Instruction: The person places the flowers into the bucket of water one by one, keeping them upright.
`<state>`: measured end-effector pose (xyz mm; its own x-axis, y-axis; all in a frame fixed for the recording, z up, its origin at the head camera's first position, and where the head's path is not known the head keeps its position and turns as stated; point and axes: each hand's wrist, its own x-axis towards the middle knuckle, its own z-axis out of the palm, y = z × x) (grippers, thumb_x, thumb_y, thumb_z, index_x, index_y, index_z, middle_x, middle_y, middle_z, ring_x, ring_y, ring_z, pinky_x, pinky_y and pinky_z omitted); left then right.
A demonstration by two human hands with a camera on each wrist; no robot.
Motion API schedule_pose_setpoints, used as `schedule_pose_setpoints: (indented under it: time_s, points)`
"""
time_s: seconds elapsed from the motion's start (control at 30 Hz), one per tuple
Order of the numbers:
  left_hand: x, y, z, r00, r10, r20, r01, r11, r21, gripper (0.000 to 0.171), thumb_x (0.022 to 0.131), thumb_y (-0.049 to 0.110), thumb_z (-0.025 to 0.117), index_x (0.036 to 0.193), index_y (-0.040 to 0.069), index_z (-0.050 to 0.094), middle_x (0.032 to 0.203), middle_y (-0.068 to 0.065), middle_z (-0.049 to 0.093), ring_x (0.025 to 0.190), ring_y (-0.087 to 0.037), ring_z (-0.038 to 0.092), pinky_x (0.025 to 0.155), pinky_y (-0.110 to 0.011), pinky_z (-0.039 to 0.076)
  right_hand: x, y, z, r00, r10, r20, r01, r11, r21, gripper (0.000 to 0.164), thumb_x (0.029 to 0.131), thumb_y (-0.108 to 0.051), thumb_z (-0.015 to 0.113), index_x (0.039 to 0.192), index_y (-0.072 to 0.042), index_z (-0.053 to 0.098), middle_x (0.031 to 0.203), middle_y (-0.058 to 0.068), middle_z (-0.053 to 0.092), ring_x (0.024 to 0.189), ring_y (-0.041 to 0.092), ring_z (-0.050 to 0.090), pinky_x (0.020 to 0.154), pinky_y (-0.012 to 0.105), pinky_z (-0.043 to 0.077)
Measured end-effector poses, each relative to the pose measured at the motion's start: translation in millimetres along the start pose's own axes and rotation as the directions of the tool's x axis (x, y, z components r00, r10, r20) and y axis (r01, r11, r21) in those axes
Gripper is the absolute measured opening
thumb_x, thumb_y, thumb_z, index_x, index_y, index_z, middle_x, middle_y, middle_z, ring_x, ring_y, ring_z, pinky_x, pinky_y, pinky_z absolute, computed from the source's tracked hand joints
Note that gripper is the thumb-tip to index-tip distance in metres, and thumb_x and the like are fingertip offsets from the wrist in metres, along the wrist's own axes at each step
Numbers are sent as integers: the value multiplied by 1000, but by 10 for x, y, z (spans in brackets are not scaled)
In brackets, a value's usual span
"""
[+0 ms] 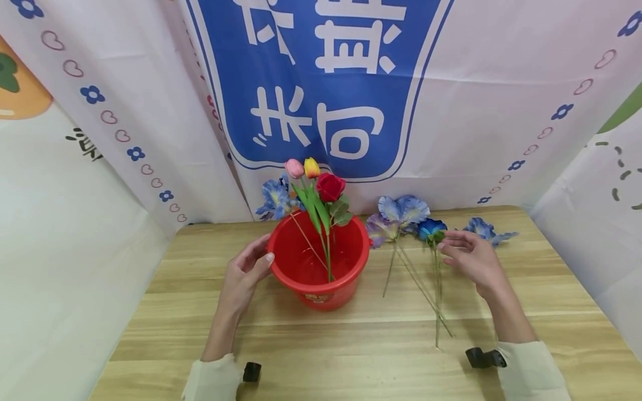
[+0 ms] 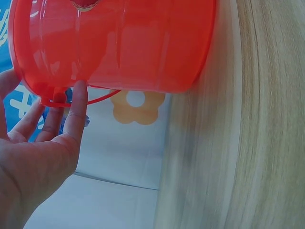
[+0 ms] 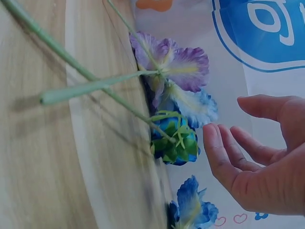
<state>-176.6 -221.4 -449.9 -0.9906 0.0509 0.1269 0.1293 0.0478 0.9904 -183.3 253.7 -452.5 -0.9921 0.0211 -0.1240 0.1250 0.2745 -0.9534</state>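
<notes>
A red plastic bucket (image 1: 323, 302) stands left of centre on the table. My left hand (image 1: 244, 275) touches its left side near the rim, fingers spread against the wall by the handle mount in the left wrist view. Inside lean a pink tulip (image 1: 294, 168), a yellow-red tulip (image 1: 311, 167), a red rose (image 1: 330, 187) and a blue ruffled flower (image 1: 277, 199). My right hand (image 1: 473, 259) hovers beside a blue rose (image 1: 431, 226) with its fingers loosely bent and nothing held. The right wrist view shows a gap between the fingertips and the rose head (image 3: 176, 143).
Left of the rose lie a purple ruffled flower (image 1: 381, 229) and a light blue one (image 1: 408, 209), their stems pointing towards me. Another blue flower (image 1: 482, 228) lies behind my right hand. A printed cloth (image 1: 476, 122) hangs along the wooden table's (image 1: 361, 356) back edge.
</notes>
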Motion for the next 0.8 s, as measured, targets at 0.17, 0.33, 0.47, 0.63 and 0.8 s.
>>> schedule_pose_setpoints:
  time_s: [0.17, 0.33, 0.47, 0.63, 0.8]
  points:
    - [1, 5, -11, 1000, -1, -3, 1, 1000, -9, 52, 107, 11, 65, 156, 2, 53, 139, 0, 62, 125, -10, 64, 92, -25, 65, 37, 59, -21, 1000, 14, 15, -13, 1000, -13, 61, 109, -19, 63, 159, 7, 39, 138, 17, 59, 101, -5, 67, 95, 25, 64]
    - [1, 5, -8, 1000, -6, -2, 6, 1000, -16, 52, 106, 10, 65, 156, 2, 52, 140, 0, 62, 125, -11, 63, 93, -25, 65, 71, 145, -32, 998, 48, 32, -48, 999, -13, 61, 109, -19, 62, 159, 8, 39, 140, 21, 57, 103, 1, 69, 97, 27, 64]
    - [-6, 9, -15, 1000, -8, 1, 8, 1000, 1, 52, 107, 11, 65, 156, 3, 53, 143, -5, 61, 125, -12, 63, 93, -25, 65, 96, 200, -43, 996, 71, 47, -71, 997, -11, 61, 110, -21, 61, 160, 7, 38, 143, 24, 55, 106, 3, 69, 97, 28, 65]
    - [-9, 8, -17, 1000, -11, 3, 11, 1000, 5, 52, 107, 12, 65, 156, 4, 53, 146, -10, 59, 127, -13, 63, 93, -25, 65, 114, 265, -65, 987, 126, 104, -127, 992, 4, 65, 111, -22, 60, 162, 7, 34, 155, 33, 48, 108, 4, 70, 97, 30, 65]
    - [-7, 14, -14, 1000, -14, 5, 13, 1000, 5, 52, 107, 12, 65, 156, 4, 53, 148, -14, 57, 128, -15, 63, 93, -25, 64, 139, 324, -73, 968, 179, 177, -187, 982, 33, 70, 110, -22, 61, 164, 9, 28, 161, 36, 42, 110, 6, 71, 99, 31, 64]
